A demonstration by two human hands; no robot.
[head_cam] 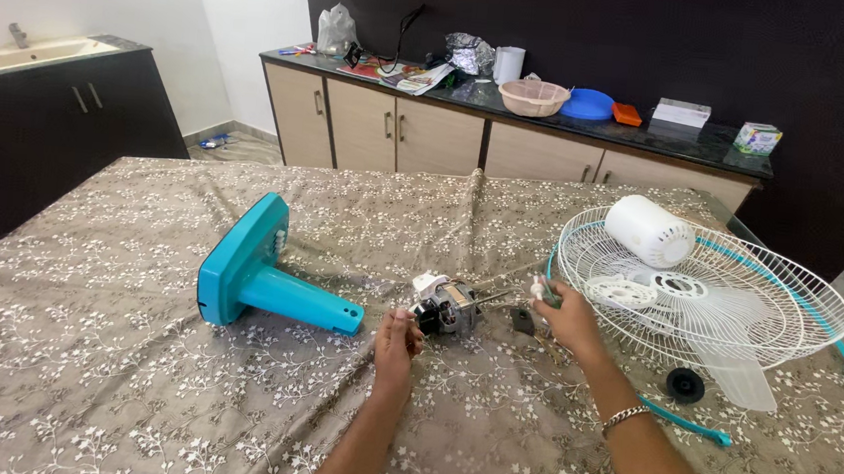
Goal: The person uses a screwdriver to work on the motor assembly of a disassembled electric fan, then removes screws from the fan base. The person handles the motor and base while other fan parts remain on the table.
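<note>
Both hands clenched: left hand [399, 337] on fan motor [449, 304], right hand [564, 316] on small white part [539, 289], beside grille [739, 292].

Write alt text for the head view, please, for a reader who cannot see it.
Two hands work on a small fan motor on a floral tablecloth: the left hand touches it, the right hand holds a small part. A teal fan stand lies left, white grilles right.

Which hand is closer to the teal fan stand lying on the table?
Left. The left hand is at the fan motor, just past the narrow end of the teal fan stand. The right hand is farther away, beside the white fan grille.
</note>
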